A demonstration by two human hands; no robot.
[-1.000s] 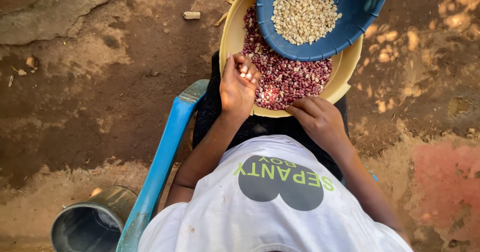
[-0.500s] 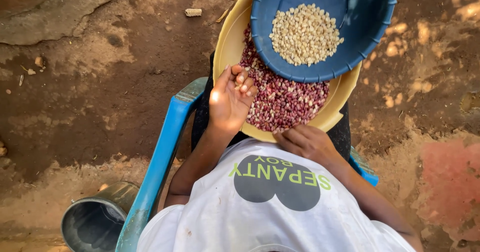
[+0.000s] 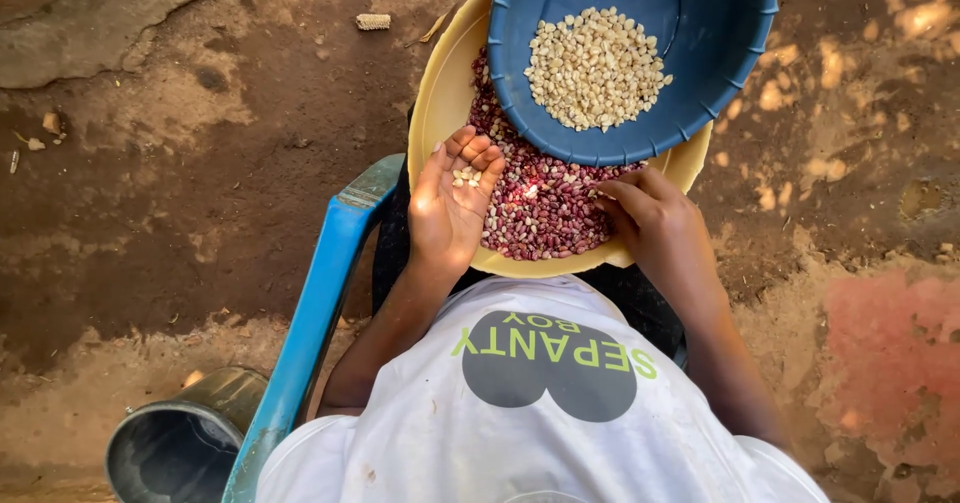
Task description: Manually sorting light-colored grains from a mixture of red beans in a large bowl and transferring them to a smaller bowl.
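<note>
The person wears a white short-sleeved T-shirt (image 3: 540, 413), seen from above. On its chest sits a dark grey printed shape made of two rounded lobes joined side by side, with yellow-green block lettering arched along its edge and a smaller line of grey lettering inside it. The cloth is a little creased around the shoulders, and a few faint brownish specks mark the lower left of it. The sleeves end above the elbows, so both forearms are bare, with no watch, band or ring to be seen. The left hand (image 3: 452, 208) and right hand (image 3: 655, 225) are bare too, without gloves.
</note>
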